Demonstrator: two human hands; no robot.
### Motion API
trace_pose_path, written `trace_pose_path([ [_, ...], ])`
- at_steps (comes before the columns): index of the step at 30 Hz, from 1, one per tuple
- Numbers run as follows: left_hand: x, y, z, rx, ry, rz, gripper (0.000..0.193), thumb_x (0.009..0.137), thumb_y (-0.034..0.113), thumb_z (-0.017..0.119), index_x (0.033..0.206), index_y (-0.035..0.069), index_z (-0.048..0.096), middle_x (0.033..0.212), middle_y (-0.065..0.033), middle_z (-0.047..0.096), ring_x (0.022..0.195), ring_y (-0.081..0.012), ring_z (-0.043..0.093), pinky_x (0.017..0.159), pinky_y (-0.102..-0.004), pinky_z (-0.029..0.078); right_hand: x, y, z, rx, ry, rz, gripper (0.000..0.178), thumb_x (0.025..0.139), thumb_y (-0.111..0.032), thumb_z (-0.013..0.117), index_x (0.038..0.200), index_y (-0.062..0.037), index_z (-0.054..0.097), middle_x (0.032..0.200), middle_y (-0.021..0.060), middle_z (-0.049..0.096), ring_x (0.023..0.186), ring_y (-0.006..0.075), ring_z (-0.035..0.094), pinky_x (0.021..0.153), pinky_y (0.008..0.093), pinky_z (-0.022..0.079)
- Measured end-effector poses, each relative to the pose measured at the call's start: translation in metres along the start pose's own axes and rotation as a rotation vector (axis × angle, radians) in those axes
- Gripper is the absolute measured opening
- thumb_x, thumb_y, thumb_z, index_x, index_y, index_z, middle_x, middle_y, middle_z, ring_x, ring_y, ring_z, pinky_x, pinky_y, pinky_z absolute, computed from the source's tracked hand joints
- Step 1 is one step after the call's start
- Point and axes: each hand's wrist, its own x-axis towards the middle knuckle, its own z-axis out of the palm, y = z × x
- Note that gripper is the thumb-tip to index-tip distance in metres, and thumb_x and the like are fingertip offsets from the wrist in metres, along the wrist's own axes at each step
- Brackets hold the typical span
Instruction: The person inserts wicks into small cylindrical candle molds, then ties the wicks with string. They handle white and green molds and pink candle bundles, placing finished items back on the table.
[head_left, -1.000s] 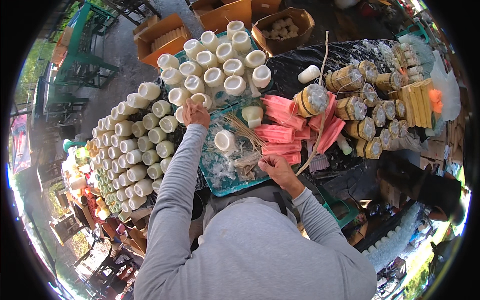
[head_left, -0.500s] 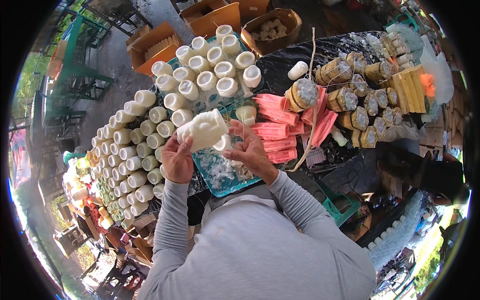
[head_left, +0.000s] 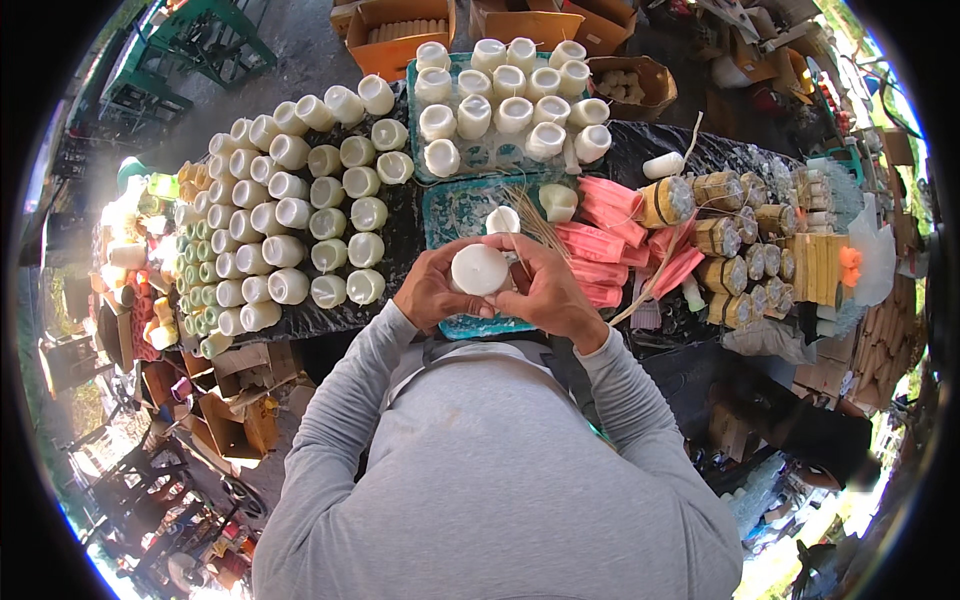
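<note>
A thick white candle (head_left: pixel 479 270) is held in front of my body, its round flat end turned upward. My left hand (head_left: pixel 430 288) is closed on its left side, and my right hand (head_left: pixel 555 292) grips it from the right. Both thumbs press near its lower edge. Just beyond my fingers stands a small white cup-like piece (head_left: pixel 503 221) on a teal tray (head_left: pixel 445 205). Thin tan strands (head_left: pixel 538 222) lie beside it. A pale greenish-white candle (head_left: pixel 558 202) sits at the tray's right side.
Rows of white cylindrical candles (head_left: pixel 290 213) fill the table's left. More stand on a far teal tray (head_left: pixel 420 85). To the right lie pink ridged pieces (head_left: pixel 605 205) and tan-wrapped bundles (head_left: pixel 718 238). Cardboard boxes (head_left: pixel 400 45) stand beyond the table.
The candle has come closer to my body and turned from its side to show its round end. My right hand, earlier apart from it, now grips it too. The view has shifted left.
</note>
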Motion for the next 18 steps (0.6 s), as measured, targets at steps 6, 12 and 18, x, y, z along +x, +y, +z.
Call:
trace_pose_path([
  [6, -0.018, -0.007, 0.004, 0.111, 0.226, 0.232, 0.061, 0.072, 0.013, 0.099, 0.126, 0.004, 0.073, 0.112, -0.0062, 0.078, 0.101, -0.017, 0.073, 0.093, -0.0352, 0.058, -0.01, -0.021, -0.004, -0.237, 0.069, 0.007, 0.052, 0.097, -0.013, 0.078, 0.145, -0.0008, 0.06, 0.115, 0.0013, 0.062, 0.076, 0.0047, 0.051, 0.062, 0.0231, 0.043],
  [12, -0.029, -0.011, -0.004, 0.358, 0.485, 0.361, 0.032, 0.071, 0.008, 0.095, 0.099, 0.004, 0.08, 0.092, -0.0088, 0.077, 0.087, -0.0249, 0.073, 0.08, -0.0364, 0.056, -0.031, -0.051, 0.002, -0.578, 0.145, -0.18, 0.021, 0.104, -0.012, 0.068, 0.119, 0.001, 0.075, 0.096, 0.0159, 0.075, 0.083, 0.0302, 0.072, 0.073, 0.0399, 0.055],
  [18, -0.036, -0.004, -0.006, 0.57, 0.608, 0.434, 0.03, 0.067, 0.006, 0.094, 0.091, 0.006, 0.077, 0.086, -0.0103, 0.075, 0.082, -0.0309, 0.071, 0.079, -0.0411, 0.055, -0.043, -0.077, 0.026, -1.022, 0.171, -0.28, 0.02, 0.09, -0.008, 0.077, 0.109, -0.0051, 0.077, 0.088, 0.0076, 0.069, 0.077, 0.0283, 0.07, 0.066, 0.0394, 0.056],
])
